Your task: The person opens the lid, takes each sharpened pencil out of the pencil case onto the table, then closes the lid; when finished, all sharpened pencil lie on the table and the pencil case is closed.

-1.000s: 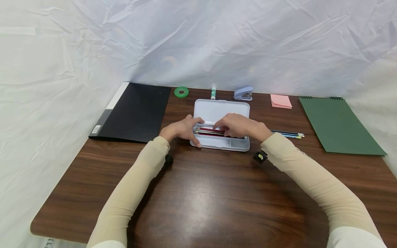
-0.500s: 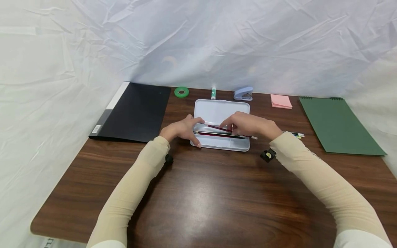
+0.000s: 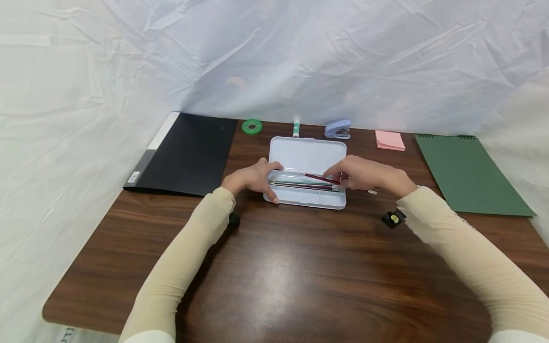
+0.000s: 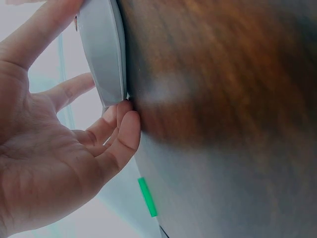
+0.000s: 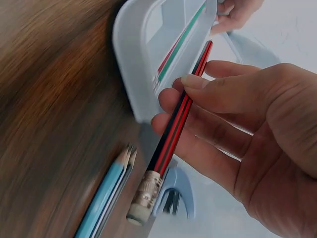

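Note:
A pale blue pencil case (image 3: 307, 155) lies open in the middle of the brown table (image 3: 300, 267), with thin pencils (image 3: 296, 186) still in its tray. My left hand (image 3: 257, 178) grips the case's left end, thumb on the front corner and index finger along the back; the left wrist view shows its fingers (image 4: 121, 134) against the case edge (image 4: 104, 54). My right hand (image 3: 340, 177) pinches a red-and-black pencil (image 3: 321, 179) above the tray's right end. In the right wrist view that pencil (image 5: 171, 134) has a metal-banded eraser end and lies across my fingers (image 5: 198, 94).
A black folder (image 3: 188, 155) lies at the left. Green tape roll (image 3: 251, 126), glue stick (image 3: 295, 128) and blue stapler (image 3: 338, 129) line the back edge. Pink sticky notes (image 3: 389, 140) and a green spiral pad (image 3: 467, 174) are at the right. Blue pencils (image 5: 106, 198) lie beside the case.
My right hand has lifted the red-and-black pencil out of the tray and drawn it to the right. The left hand has stayed on the case's left end.

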A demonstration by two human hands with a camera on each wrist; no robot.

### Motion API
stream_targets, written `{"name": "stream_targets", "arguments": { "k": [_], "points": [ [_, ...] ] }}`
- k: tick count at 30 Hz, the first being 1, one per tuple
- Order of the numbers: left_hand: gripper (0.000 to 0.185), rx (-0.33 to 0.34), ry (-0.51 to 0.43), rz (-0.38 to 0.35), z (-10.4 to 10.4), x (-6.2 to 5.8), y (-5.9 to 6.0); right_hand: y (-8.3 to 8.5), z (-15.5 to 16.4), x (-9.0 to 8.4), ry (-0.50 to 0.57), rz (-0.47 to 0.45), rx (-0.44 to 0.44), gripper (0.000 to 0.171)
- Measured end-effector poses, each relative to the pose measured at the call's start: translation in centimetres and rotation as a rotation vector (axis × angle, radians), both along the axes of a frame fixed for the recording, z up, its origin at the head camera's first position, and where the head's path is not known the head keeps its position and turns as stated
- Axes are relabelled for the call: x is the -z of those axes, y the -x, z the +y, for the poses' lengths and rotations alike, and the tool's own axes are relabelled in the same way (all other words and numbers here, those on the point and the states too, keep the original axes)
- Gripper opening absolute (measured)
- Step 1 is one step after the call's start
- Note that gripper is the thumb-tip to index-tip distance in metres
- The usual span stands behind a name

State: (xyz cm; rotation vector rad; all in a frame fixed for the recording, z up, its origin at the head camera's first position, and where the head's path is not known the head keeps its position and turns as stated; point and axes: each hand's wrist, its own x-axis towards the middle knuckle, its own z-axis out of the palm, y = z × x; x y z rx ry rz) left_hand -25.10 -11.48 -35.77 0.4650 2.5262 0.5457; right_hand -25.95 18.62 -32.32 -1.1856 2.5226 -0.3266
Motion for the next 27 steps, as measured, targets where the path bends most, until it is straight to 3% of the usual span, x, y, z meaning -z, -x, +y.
{"name": "stream_targets", "arguments": {
  "k": [13, 23, 27],
  "points": [
    [0.097, -0.013, -0.008, -0.011, -0.1, -0.2, -0.3, -1.1, 5.4, -0.9, 0.004, 0.016, 0.112, 0.042],
    [0.097, -0.007, -0.004, -0.001, -0.3, 0.0, 0.0, -1.8, 9.3, -0.4, -0.013, 0.021, 0.221, 0.039],
    [0.098, -0.006, -0.005, -0.005, -0.3, 0.0, 0.0, -1.9, 10.2, 0.2, -0.039, 0.042, 0.226, 0.037]
  ]
}}
